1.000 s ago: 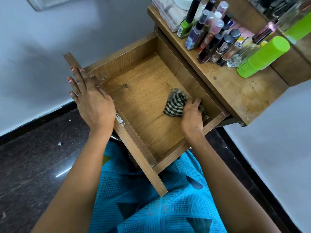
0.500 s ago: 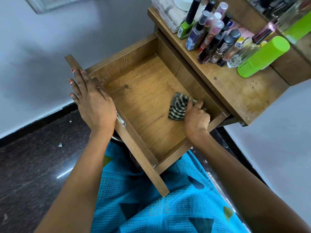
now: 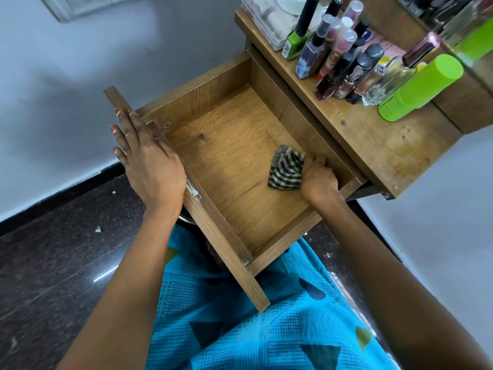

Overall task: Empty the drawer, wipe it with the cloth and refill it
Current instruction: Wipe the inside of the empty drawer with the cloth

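Observation:
The wooden drawer (image 3: 229, 161) is pulled out over my lap, and apart from the cloth and my hand nothing lies in it. My right hand (image 3: 317, 180) grips a black-and-white checked cloth (image 3: 286, 170) and holds it down on the drawer floor near the right wall. My left hand (image 3: 148, 161) lies flat with straight fingers on top of the drawer's front panel, at its left end. Several nail polish bottles (image 3: 336, 57) and a lime green bottle (image 3: 418, 88) stand on the tabletop (image 3: 373, 140) behind the drawer.
A clear plastic box (image 3: 269, 17) sits at the tabletop's far left corner. A glass perfume bottle (image 3: 392, 76) stands beside the green one. Below are a dark polished floor (image 3: 53, 263) and my blue patterned clothing (image 3: 253, 316). White walls rise left and right.
My right hand has slid the cloth a short way along the right side of the drawer floor. My left hand has stayed on the front panel.

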Motion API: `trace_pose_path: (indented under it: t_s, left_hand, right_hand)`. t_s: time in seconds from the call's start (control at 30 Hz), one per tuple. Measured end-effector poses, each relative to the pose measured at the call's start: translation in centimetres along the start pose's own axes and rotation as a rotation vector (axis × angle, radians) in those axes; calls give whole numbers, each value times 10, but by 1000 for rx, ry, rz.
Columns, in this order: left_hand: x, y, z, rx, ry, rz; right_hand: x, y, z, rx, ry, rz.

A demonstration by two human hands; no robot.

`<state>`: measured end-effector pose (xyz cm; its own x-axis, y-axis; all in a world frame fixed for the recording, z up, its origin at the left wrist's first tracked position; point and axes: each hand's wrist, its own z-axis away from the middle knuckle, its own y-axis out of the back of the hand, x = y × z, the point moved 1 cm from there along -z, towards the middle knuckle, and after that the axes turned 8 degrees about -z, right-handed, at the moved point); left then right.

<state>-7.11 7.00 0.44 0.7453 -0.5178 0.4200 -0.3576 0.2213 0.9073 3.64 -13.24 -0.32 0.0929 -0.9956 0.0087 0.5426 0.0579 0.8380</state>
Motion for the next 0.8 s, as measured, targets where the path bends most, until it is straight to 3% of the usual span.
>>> trace_pose_path:
  t_s: [0.23, 0.57, 0.8]
  left_hand:
    - [1, -1, 0, 11, 8, 12]
    - [1, -2, 0, 15, 10, 8]
    - [0, -3, -1, 12, 12, 11]
  right_hand:
    - [-5, -8, 12, 44, -12, -103]
    - [-33, -39, 59, -7, 239, 141]
    - [-7, -10, 29, 97, 122, 95]
